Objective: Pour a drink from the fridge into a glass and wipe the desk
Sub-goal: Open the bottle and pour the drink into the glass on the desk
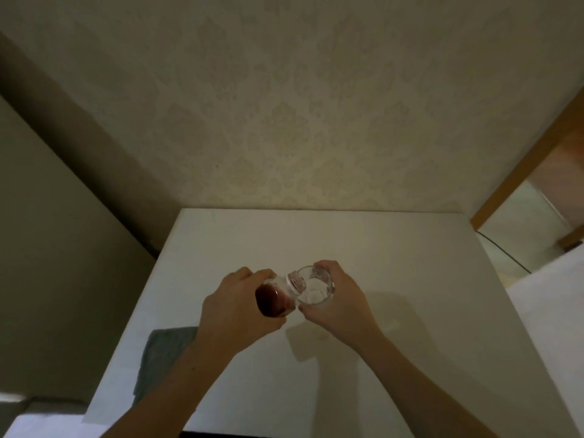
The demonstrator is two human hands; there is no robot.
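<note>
My left hand grips a clear bottle with dark red drink inside, tilted to the right. Its open mouth rests at the rim of a clear glass. My right hand holds that glass from the right side, above the white desk. The glass looks empty; no stream of drink shows. A grey cloth lies flat on the desk's left edge, partly under my left forearm.
The desk stands against a patterned wall. A pale panel rises along the left. At the right are a wooden frame and another white surface beside the desk.
</note>
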